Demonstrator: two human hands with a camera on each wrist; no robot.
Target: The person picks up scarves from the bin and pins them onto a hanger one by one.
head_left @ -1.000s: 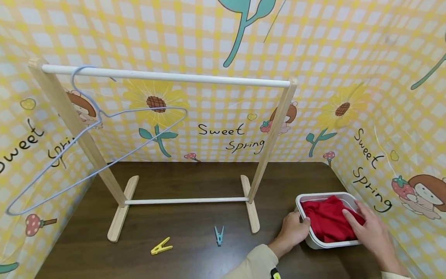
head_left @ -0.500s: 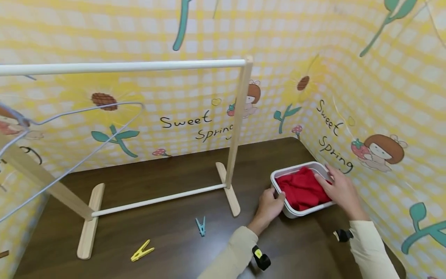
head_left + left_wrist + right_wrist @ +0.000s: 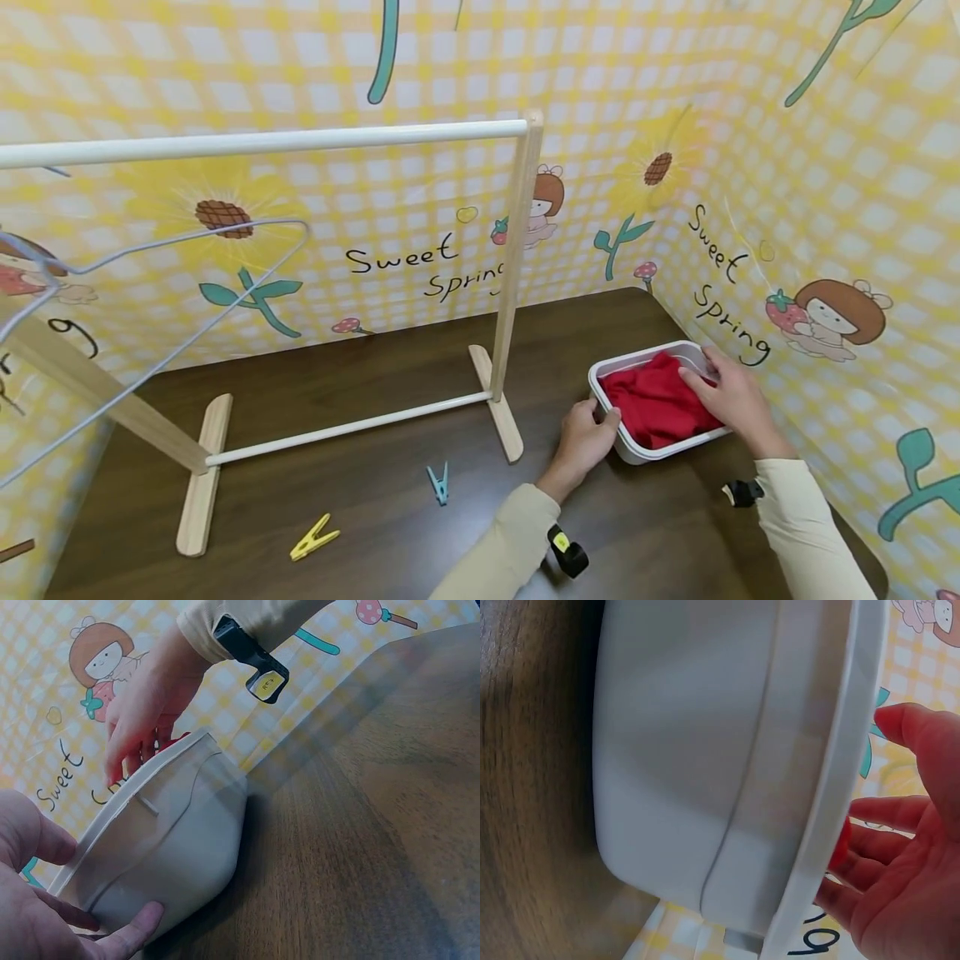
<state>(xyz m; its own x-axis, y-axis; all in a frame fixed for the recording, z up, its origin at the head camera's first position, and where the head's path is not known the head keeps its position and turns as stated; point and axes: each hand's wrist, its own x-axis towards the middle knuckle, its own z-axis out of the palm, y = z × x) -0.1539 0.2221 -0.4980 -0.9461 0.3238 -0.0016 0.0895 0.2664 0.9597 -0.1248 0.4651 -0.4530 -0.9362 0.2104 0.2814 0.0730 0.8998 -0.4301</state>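
Red cloth (image 3: 652,402) lies bunched inside a pale plastic tub (image 3: 187,832), right of centre in the head view. Left grip (image 3: 587,440) is closed on the tub's near-left wall, thumb at the rim, fingers outside. Right grip (image 3: 738,400) is loosely open over the right rim, thumb well apart, fingers dipping in by the cloth; no hold on it can be made out. Best handling, as judged: keep the left firm so the tub cannot slide, reach deeper with the right, pinch a full fold and lift straight up, clear of the rim. Count: one tub; one cloth, as far as the folds show; two clothespins on the counter (image 3: 390,508), yellow (image 3: 306,547) lower left and teal (image 3: 439,492) lower centre; one rack (image 3: 512,267); one wire hanger (image 3: 187,237), cut by the left edge.
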